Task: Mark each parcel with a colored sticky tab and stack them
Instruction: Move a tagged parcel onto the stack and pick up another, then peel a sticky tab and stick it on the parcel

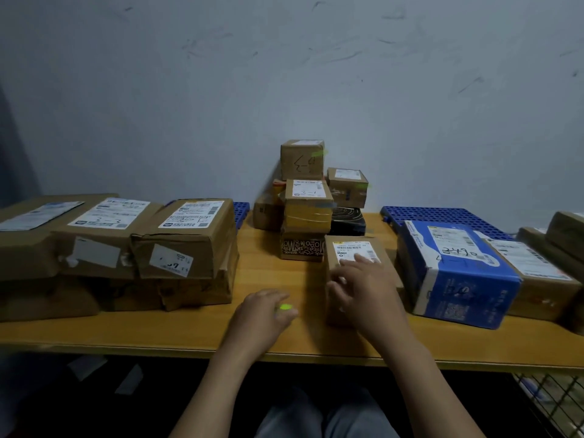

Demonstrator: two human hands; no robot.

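Carefully: uneven stack, flimsy tab.
The stack (308,197) behind the brown parcel (350,248) sits uneven, so I judge another box could tip it; my right hand (363,286) lies spread on that parcel's top, and left of it my left hand (262,314) pinches a green tab (285,307) that might crease.

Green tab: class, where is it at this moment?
In the head view the green tab is held at the fingertips of the left hand, low centre over the table, just left of the small parcel under the right hand.
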